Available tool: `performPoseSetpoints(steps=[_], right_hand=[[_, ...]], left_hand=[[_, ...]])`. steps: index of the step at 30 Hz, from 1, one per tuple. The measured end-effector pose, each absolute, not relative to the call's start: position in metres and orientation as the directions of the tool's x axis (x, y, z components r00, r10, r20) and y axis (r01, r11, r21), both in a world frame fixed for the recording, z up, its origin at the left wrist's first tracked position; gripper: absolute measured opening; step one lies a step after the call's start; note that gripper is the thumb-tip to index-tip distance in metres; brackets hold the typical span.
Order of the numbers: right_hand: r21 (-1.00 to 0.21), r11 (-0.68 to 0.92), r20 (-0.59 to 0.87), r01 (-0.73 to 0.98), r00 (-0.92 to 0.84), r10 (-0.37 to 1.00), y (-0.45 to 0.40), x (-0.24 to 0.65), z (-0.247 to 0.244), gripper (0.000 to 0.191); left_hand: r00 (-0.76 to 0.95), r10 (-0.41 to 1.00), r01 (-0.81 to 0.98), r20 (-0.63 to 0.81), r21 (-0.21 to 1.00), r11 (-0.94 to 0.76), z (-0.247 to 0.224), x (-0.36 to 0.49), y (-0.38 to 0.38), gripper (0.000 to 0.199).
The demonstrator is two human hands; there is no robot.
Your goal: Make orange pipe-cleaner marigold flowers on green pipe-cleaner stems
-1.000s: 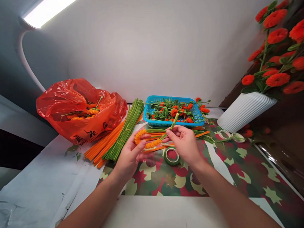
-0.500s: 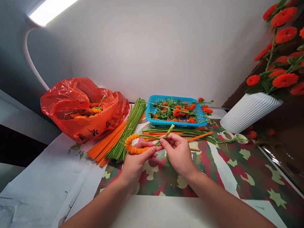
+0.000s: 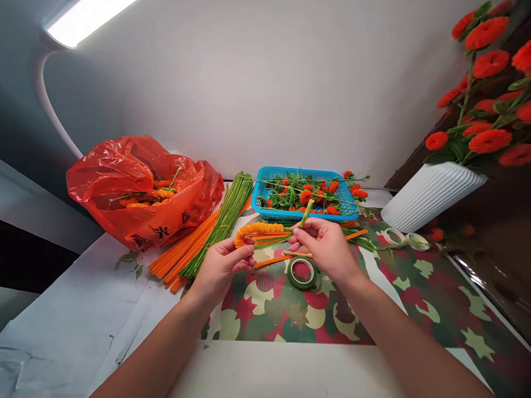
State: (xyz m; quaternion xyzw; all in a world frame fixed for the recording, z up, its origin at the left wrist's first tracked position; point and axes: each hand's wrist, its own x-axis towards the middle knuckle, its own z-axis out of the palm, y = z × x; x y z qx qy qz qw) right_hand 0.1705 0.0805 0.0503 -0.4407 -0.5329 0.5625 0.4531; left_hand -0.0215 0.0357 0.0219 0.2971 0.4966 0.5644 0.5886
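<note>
Orange coiled strip (image 3: 260, 228), one, near the middle of the frame, arched between two hands. Left end: pinched between thumb and fingers of the left hand (image 3: 217, 264). Right end: beside the right hand (image 3: 327, 247); any join there hidden by fingers, indiscernible. Right hand: thumb and fingertips closed around a green stem (image 3: 307, 213), tip tilted upward above the grip. Hold at separate points probably for spreading the arch.

Just below the right hand: roll of green tape (image 3: 292, 276), flat on a patterned sheet (image 3: 283, 316), presumably for easy reach.

Beyond, upper middle: blue basket (image 3: 286, 215), heaped with green stems and orange flower heads, likely for containing loose pieces.

Left of centre: green bundle (image 3: 223, 226), laid across orange strips (image 3: 183, 254), apparently tied against scatter.

Farther left: red plastic bag (image 3: 103, 216), orange pieces inside.

Upper left: lamp (image 3: 102, 13), evidently for lighting the worktop.

Right: white vase (image 3: 431, 196), tilted in view, orange flowers (image 3: 489, 140) above.
</note>
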Motion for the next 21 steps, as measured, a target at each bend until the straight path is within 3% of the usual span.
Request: performPoseSetpoints(steps=[8, 11, 14, 18, 21], right_hand=[[-1.0, -0.02, -0.024, 0.015, -0.337, 0.941, 0.074, 0.167, 0.047, 0.025], [-0.972, 0.185, 0.123, 0.148, -0.354, 0.927, 0.068, 0.166, 0.052, 0.021], [-0.919, 0.349, 0.311, 0.18, -0.211, 0.927, 0.062, 0.162, 0.055, 0.013], [-0.956, 0.283, 0.28, 0.078, -0.046, 0.959, 0.058, 0.156, 0.053, 0.014], [-0.962, 0.257, 0.251, 0.088, -0.079, 0.965, 0.062, 0.158, 0.051, 0.019]], left_hand=[[-0.148, 0.98, -0.206, -0.129, 0.974, 0.097, 0.025, -0.016, 0.029, 0.052], [-0.143, 0.987, -0.093, -0.079, 0.993, 0.066, 0.026, -0.015, 0.027, 0.034], [-0.15, 0.987, -0.055, -0.06, 0.997, 0.052, 0.027, -0.011, 0.025, 0.02], [-0.101, 0.994, -0.052, -0.037, 0.998, 0.032, 0.029, -0.008, 0.024, 0.013], [-0.13, 0.991, -0.06, -0.022, 0.998, 0.014, 0.028, -0.01, 0.024, 0.01]])
